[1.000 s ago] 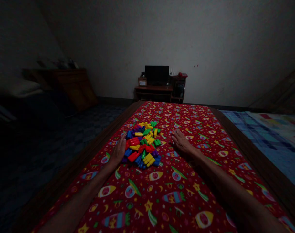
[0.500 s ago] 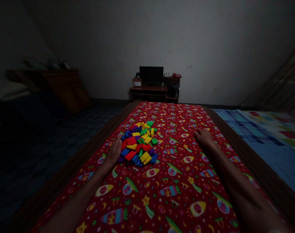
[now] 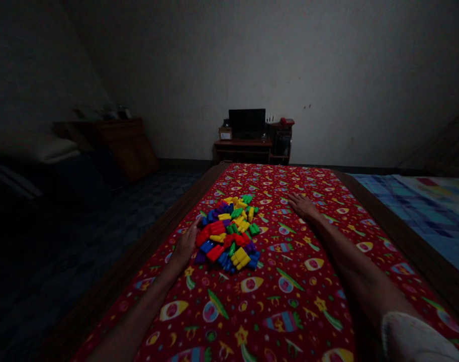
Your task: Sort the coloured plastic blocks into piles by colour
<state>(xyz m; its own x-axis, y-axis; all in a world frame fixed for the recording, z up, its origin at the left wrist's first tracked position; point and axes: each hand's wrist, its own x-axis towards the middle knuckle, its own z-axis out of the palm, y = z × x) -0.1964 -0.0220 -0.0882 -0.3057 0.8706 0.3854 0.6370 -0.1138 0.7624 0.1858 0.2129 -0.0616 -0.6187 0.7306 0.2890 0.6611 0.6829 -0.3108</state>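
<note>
A heap of small plastic building blocks (image 3: 227, 235) in red, yellow, blue, green and purple lies on a red cloth printed with rockets and stars (image 3: 261, 322). My left hand (image 3: 184, 245) rests flat against the heap's left side, its fingers beside the red and blue blocks, and holds nothing. My right hand (image 3: 303, 207) lies palm down on the cloth, empty, some way to the right of the heap and not touching it.
A dark wooden border (image 3: 150, 246) runs along the cloth's left side. Beyond the far end stands a low desk with a monitor (image 3: 246, 121). A wooden cabinet (image 3: 129, 146) is at left, above a dark floor; a checked quilt (image 3: 429, 211) lies at right.
My right hand has swung out to the right, away from the heap, then come slightly back. My left hand stays beside the heap. A white sleeve has appeared at lower right.
</note>
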